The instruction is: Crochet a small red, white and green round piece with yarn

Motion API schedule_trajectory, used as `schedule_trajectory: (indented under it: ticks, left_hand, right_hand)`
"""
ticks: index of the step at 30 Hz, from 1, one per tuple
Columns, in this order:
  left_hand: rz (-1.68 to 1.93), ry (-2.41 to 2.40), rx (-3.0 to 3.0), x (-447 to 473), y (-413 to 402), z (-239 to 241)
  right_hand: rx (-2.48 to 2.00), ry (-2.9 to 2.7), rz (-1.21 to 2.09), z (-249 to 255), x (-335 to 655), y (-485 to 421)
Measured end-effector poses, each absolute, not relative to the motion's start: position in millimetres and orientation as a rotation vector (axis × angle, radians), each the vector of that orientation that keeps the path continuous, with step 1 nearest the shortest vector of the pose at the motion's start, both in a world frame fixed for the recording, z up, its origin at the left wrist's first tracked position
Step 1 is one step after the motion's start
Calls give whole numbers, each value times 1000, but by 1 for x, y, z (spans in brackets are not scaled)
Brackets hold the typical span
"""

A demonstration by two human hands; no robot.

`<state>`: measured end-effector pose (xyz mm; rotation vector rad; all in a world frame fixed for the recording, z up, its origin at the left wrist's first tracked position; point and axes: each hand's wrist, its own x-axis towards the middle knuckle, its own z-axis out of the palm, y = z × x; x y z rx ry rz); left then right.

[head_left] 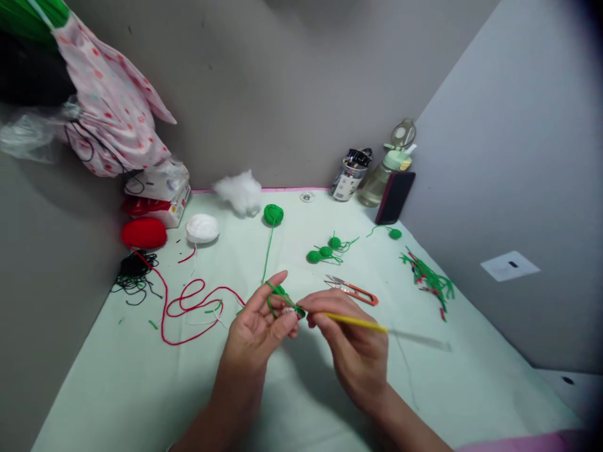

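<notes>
My left hand (pixel 257 326) pinches a small crochet piece (pixel 293 310) in green and white, its details partly hidden by my thumb. Green yarn (pixel 267 251) loops over the raised left index finger and runs back to a green yarn ball (pixel 274 215). In my right hand (pixel 355 342) is a crochet hook (pixel 353 321) with a yellow handle, held like a pencil. The hook's tip meets the crochet piece, where the fingers of both hands come close together. Just beyond my right hand lie orange-handled thread snips (pixel 353 289).
At left sit red yarn (pixel 144 233), white yarn (pixel 202 228) and tangled black yarn (pixel 136 267). Stuffing (pixel 239 193) rests by the wall. Several small green balls (pixel 326 252) lie mid-table; yarn scraps (pixel 431 276), a phone (pixel 396 198), bottle (pixel 384 176) and pen cup (pixel 348 179) stand right.
</notes>
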<state>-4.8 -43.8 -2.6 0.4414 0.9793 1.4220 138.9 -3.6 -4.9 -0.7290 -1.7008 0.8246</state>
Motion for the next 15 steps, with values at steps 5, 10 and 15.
schedule_trajectory:
  ticks: [5,10,15]
  left_hand:
    - [1295,849,290,-8,-40,-5]
    - [1323,850,197,-15,-36,-3]
    - [1332,957,362,-11,-41,-3]
  right_hand:
    - [-705,-1919,513,-9,147,-7]
    - [-747,-1442,1071,-9,145,7]
    - [-745,-1453,1245,-10,139,11]
